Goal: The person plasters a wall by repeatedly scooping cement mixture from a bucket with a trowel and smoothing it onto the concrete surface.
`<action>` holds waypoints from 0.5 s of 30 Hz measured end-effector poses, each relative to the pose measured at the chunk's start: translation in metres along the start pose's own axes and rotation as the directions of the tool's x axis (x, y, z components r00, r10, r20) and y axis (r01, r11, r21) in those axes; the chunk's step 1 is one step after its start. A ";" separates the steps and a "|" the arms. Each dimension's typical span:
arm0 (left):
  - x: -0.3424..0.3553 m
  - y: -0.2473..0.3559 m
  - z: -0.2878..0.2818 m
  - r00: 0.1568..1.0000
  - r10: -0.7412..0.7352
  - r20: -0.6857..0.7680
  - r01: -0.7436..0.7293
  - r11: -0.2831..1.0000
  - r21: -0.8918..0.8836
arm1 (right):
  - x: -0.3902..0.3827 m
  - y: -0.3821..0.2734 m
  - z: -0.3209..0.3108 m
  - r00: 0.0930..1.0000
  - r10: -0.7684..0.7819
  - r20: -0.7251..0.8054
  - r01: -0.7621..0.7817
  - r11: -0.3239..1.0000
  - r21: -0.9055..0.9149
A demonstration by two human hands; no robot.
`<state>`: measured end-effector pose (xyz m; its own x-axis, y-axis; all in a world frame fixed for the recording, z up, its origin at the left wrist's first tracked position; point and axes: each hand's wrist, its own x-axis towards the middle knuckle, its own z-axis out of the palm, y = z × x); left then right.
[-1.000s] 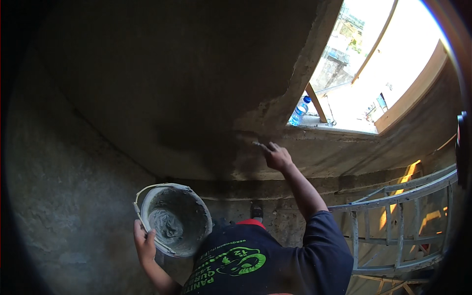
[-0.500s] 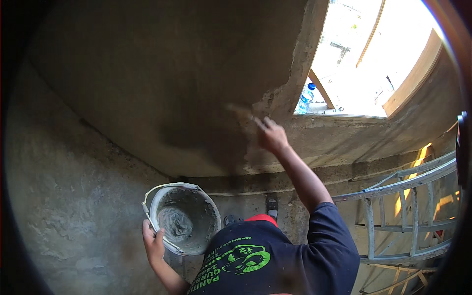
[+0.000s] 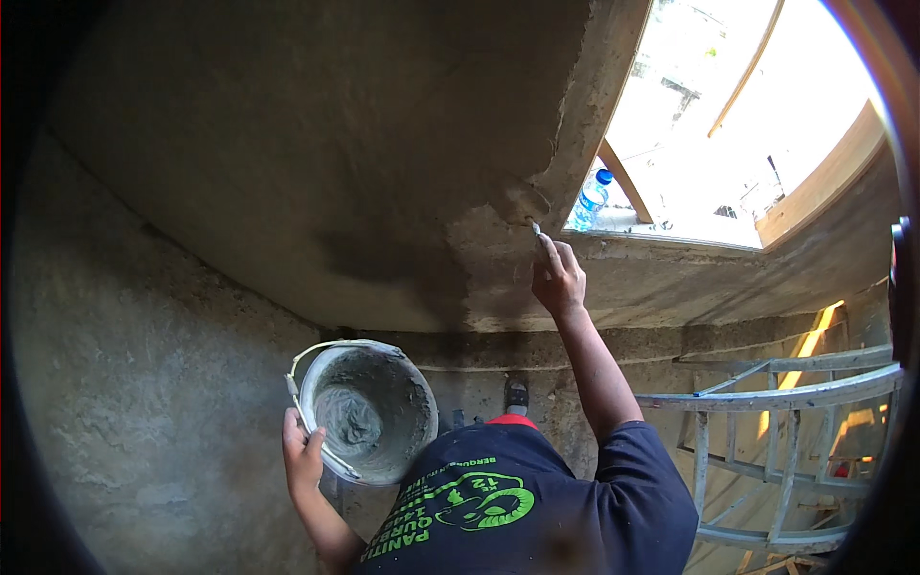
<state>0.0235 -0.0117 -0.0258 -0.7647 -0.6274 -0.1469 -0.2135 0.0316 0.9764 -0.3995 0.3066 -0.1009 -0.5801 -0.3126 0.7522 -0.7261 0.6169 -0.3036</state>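
Note:
My left hand point(image 3: 304, 455) grips the rim of a grey bucket point(image 3: 426, 398), thumb inside and fingers outside. The bucket tilts so that its inside shows, with wet grey cement point(image 3: 350, 422) at the bottom. A pale wire handle point(image 3: 299, 369) hangs over its left side. Held up at the wall, my right hand point(image 3: 561, 273) closes round the light handle of a small brush point(image 3: 534, 226). The brush's head lies against the wall point(image 3: 522, 206) beside the window's lower left corner and barely stands out from the plaster. A darker, damp-looking patch spreads over the wall to its left.
A clear plastic bottle point(image 3: 591, 196) with a blue cap stands on the window sill. The bright window has a wooden frame point(image 3: 824, 182). At the right lies a metal ladder point(image 3: 767, 401). My shoe point(image 3: 517, 395) is on the floor near the wall's base.
My right hand has moved right and slightly up with the brush, from the dark wall area to beside the window corner. The left hand still holds the bucket.

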 end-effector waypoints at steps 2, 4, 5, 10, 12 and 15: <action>0.000 0.011 0.006 1.000 -0.002 -0.002 0.002 1.000 -0.022 | -0.005 0.007 0.006 0.999 0.007 0.034 -0.007 1.000 -0.022; -0.002 0.015 0.006 0.999 0.007 0.035 -0.007 1.000 -0.004 | -0.032 0.012 0.010 0.994 0.054 0.090 -0.051 0.998 -0.041; -0.005 0.019 0.007 1.000 0.005 0.027 -0.004 1.000 -0.003 | -0.046 0.012 0.009 0.992 0.066 0.110 -0.067 0.998 0.005; -0.013 0.028 0.012 1.000 -0.001 -0.010 0.001 1.000 -0.003 | -0.111 -0.010 -0.019 0.937 0.134 0.322 -0.183 0.975 0.126; -0.012 0.023 0.013 1.000 0.012 -0.020 -0.012 1.000 -0.012 | -0.083 -0.018 -0.023 0.973 0.065 0.223 -0.116 0.968 0.221; -0.011 0.023 0.012 1.000 0.003 -0.014 -0.003 1.000 -0.004 | 0.007 -0.044 -0.047 0.998 -0.064 0.001 0.060 0.939 0.338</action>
<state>0.0193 0.0051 -0.0036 -0.7566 -0.6383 -0.1419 -0.2088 0.0302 0.9775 -0.3543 0.3108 -0.0544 -0.5328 -0.3518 0.7696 -0.8414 0.3169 -0.4377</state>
